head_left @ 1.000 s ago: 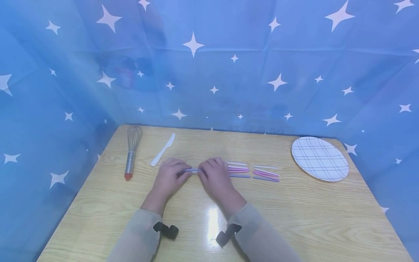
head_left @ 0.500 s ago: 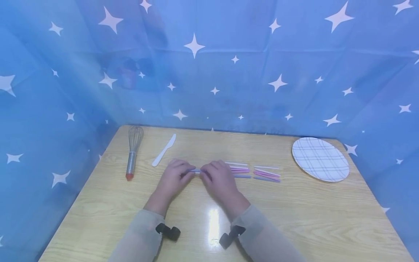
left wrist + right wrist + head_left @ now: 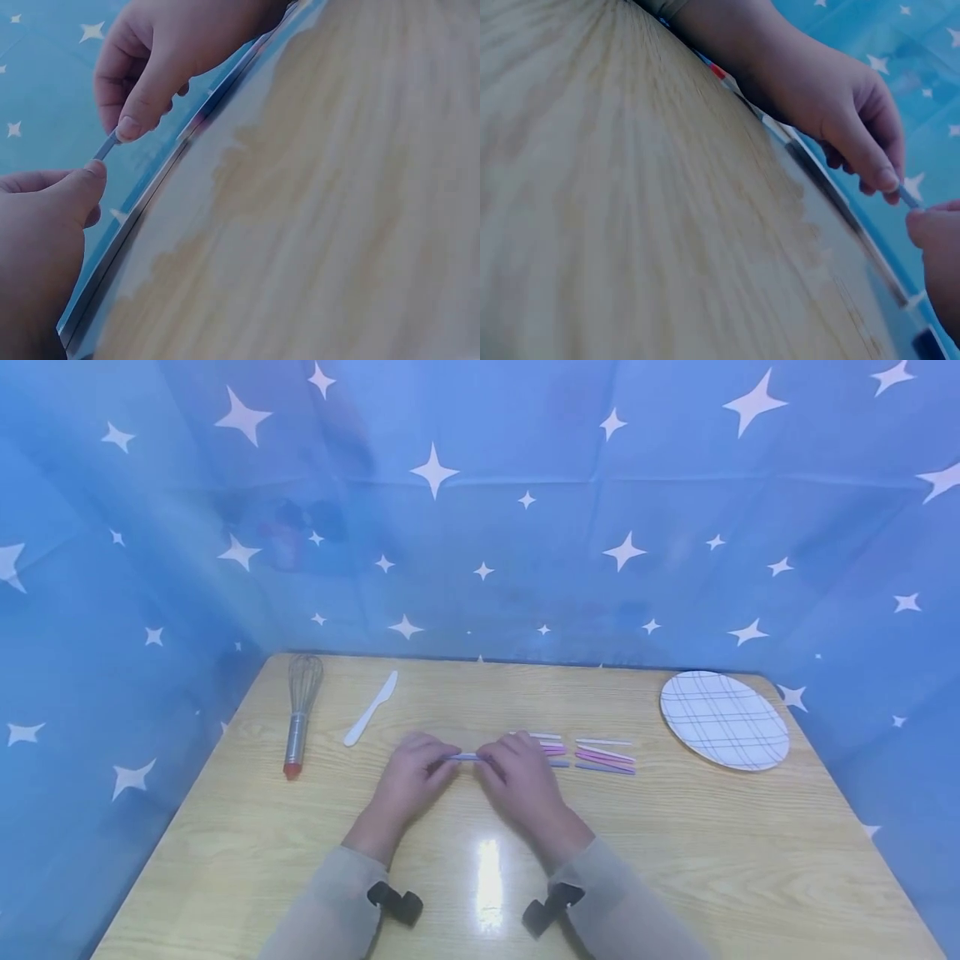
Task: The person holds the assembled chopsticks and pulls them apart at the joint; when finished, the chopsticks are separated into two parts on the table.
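Observation:
Between both hands, a thin blue-grey stick [image 3: 467, 757] is held roughly level, only its short middle part showing. My left hand [image 3: 411, 778] pinches one end with thumb and fingertips. The other end is pinched by my right hand [image 3: 527, 787]. From the left wrist view, the stick [image 3: 106, 147] appears as a short straight piece between the two thumbs. Beside and partly behind the right hand lie white, pink and blue sticks [image 3: 555, 751]. Further right is a second group of similar sticks [image 3: 606, 757].
A whisk [image 3: 299, 714] with a red-tipped handle lies at the table's left. Near it is a white plastic knife [image 3: 371, 708]. An oval white plate [image 3: 724, 721] with crossing lines sits at the back right of the wooden table [image 3: 750, 860]. Behind hangs a blue star-patterned cloth [image 3: 555, 568].
Both hands have shifted slightly to the right, still pinching the stick. The right hand now covers more of the nearer sticks. The whisk, knife and plate stay in place.

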A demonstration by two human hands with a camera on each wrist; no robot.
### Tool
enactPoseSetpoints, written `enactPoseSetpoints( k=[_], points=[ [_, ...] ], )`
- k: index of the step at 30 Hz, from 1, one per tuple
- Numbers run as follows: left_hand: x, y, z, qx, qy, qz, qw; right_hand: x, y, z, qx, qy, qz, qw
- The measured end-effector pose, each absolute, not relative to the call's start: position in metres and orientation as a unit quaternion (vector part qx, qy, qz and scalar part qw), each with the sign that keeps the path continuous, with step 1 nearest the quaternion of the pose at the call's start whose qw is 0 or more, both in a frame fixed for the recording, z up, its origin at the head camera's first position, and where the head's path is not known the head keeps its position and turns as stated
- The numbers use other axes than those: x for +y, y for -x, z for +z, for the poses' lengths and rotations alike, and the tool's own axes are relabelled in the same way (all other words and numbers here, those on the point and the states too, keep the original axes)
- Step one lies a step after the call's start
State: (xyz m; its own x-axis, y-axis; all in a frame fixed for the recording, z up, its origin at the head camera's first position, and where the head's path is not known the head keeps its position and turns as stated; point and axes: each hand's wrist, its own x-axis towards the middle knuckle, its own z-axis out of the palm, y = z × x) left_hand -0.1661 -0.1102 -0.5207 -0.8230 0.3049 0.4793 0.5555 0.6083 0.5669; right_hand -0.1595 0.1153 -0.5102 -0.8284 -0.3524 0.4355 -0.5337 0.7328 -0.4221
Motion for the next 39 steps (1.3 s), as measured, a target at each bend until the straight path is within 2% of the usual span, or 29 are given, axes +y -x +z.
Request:
enactPoseSetpoints(
  k=[6,14,25,39],
  points=[
    [-0.089,0.162,-0.52,-0.88,0.243,-0.385,0.139,0.136,0.154,-0.511,-0.903,-0.246,0.292,0.197],
    [-0.058,0.159,-0.518,-0.871,0.264,-0.39,0.139,0.169,0.146,-0.511,-0.888,-0.259,0.308,0.221],
    [-0.011,0.155,-0.512,-0.88,0.273,-0.379,0.082,0.22,0.136,-0.513,-0.888,-0.247,0.3,0.245],
    [0.024,0.161,-0.512,-0.861,0.331,-0.372,0.101,0.257,0.138,-0.514,-0.856,-0.296,0.311,0.288]
  ],
)
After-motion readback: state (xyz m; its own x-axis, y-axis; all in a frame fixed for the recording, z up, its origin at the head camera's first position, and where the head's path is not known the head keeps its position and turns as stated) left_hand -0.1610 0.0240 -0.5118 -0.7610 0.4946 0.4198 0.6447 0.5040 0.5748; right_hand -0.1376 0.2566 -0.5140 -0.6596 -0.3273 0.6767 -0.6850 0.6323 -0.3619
